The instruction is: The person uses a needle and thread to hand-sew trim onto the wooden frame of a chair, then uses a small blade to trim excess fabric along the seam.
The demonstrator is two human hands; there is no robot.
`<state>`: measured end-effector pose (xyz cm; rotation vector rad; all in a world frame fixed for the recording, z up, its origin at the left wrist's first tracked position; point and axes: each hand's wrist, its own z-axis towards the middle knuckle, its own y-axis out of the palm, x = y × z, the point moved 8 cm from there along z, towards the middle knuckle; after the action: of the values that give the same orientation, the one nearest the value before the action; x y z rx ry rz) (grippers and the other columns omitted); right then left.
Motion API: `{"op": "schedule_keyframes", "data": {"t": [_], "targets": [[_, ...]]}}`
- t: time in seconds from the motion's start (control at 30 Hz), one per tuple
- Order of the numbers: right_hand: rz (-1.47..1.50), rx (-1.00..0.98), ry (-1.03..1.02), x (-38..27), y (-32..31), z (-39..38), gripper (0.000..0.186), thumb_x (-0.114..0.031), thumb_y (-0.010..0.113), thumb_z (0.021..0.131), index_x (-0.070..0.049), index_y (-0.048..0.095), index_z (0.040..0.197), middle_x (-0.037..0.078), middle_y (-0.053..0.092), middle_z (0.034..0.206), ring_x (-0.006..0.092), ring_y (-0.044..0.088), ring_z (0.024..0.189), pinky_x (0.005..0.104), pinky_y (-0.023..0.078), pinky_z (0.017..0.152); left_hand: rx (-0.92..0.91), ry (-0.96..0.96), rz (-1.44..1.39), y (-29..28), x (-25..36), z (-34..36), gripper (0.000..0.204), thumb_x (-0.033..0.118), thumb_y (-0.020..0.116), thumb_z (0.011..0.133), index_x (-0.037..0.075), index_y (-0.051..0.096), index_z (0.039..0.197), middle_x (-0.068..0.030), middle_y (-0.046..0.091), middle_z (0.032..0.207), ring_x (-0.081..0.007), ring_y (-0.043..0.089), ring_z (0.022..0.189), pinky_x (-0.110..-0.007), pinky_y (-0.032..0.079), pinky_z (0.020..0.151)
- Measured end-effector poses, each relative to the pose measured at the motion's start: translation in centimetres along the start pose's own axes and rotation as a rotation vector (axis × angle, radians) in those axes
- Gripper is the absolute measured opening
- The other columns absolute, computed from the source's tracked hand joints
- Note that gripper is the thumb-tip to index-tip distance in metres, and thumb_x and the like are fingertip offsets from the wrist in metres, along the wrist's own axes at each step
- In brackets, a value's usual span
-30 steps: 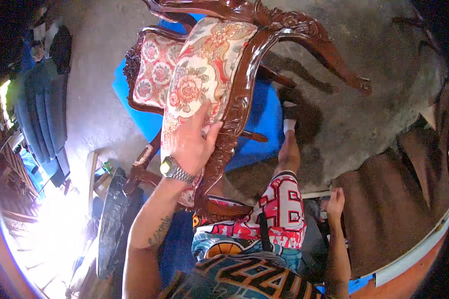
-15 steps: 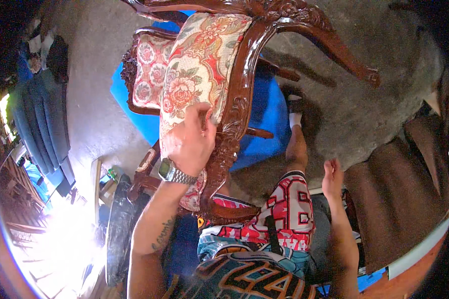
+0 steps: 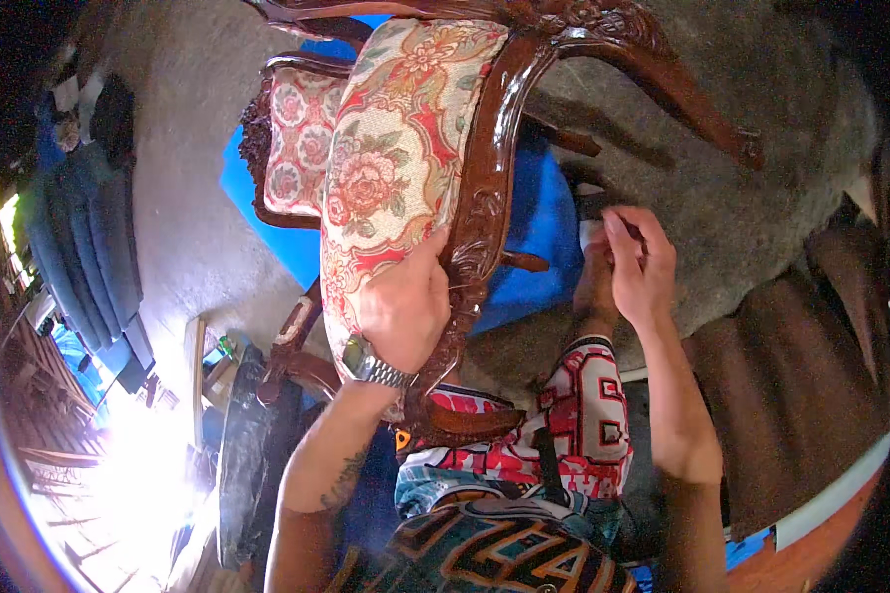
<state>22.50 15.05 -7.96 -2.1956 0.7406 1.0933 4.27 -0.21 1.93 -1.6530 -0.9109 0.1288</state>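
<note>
A carved dark-wood chair [image 3: 494,128] lies tipped over in front of me, its padded seat [image 3: 366,183] covered in cream and red floral fabric. On the seat's lower part rests my left hand [image 3: 405,311], wearing a metal watch. Its fingers are curled closed at the seam where fabric meets the carved rail; a thin light line shows by the fingertips, too fine to name. My right hand [image 3: 645,265] is raised in the air right of the chair, thumb and fingers bent together in a pinch. Whatever it holds is too small to make out.
A blue sheet [image 3: 534,237] lies under the chair on the concrete floor [image 3: 198,158]. The floral backrest [image 3: 302,138] shows at the left. Brown cloth [image 3: 781,376] hangs at the right, dark folded fabric [image 3: 84,237] at the far left. Bright light glares at lower left.
My right hand has risen from beside my leg up toward the chair's level. The left hand has shifted slightly down and right along the seat edge, its fingers now turned downward.
</note>
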Motion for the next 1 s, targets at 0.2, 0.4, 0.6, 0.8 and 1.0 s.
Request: {"op": "schedule_keyframes", "data": {"t": [0.2,0.4,0.6,0.8,1.0], "targets": [[0.37,0.032,0.01,-5.8,4.1,3.2,0.012,-0.015,0.057,0.092,-0.003,0.056,0.092,0.006,0.061,0.074,0.0102,0.057,0.062,0.0228,0.048,0.055,0.089,0.12,-0.126,-0.9,0.4,-0.3,0.033,-0.002,0.059,0.081,0.003,0.062,0.114,-0.0183,0.059,0.066,-0.029,0.058,0.054,-0.037,0.045,0.052],[0.409,-0.092,0.097,-5.7,7.3,3.8,0.022,-0.024,0.071,0.082,-0.004,0.063,0.084,0.002,0.061,0.065,0.0061,0.054,0.057,0.0214,0.043,0.052,0.179,-0.011,-0.188,-1.0,0.1,-0.4,0.031,0.003,0.061,0.084,0.003,0.062,0.115,-0.0127,0.06,0.061,-0.0205,0.056,0.049,-0.033,0.043,0.049],[0.323,-0.02,0.015,-5.8,7.9,4.0,0.02,-0.021,0.073,0.079,-0.004,0.063,0.081,0.001,0.061,0.065,0.003,0.05,0.057,0.0206,0.041,0.053,-0.003,-0.572,-0.221,-0.4,-1.8,-0.3,0.028,0.002,0.059,0.086,0.002,0.062,0.114,-0.016,0.069,0.087,-0.021,0.068,0.07,-0.031,0.052,0.064],[0.23,-0.097,-0.162,-8.1,8.9,4.6,0.017,-0.015,0.073,0.078,-0.004,0.061,0.077,0.001,0.055,0.054,0.0048,0.046,0.047,0.0237,0.037,0.045,0.108,-0.135,-0.202,-1.1,-0.7,0.2,0.03,-0.005,0.054,0.083,0.0,0.063,0.111,-0.0194,0.066,0.104,-0.0257,0.066,0.098,-0.033,0.049,0.086],[0.241,-0.139,-0.247,-8.2,9.4,4.8,0.017,-0.012,0.071,0.079,-0.003,0.057,0.074,0.005,0.052,0.049,0.0091,0.043,0.041,0.0273,0.034,0.041,0.045,-0.149,-0.163,-0.7,-0.8,0.3,0.034,-0.007,0.053,0.081,0.0,0.063,0.113,-0.0207,0.065,0.105,-0.0271,0.065,0.1,-0.034,0.048,0.088]]}}
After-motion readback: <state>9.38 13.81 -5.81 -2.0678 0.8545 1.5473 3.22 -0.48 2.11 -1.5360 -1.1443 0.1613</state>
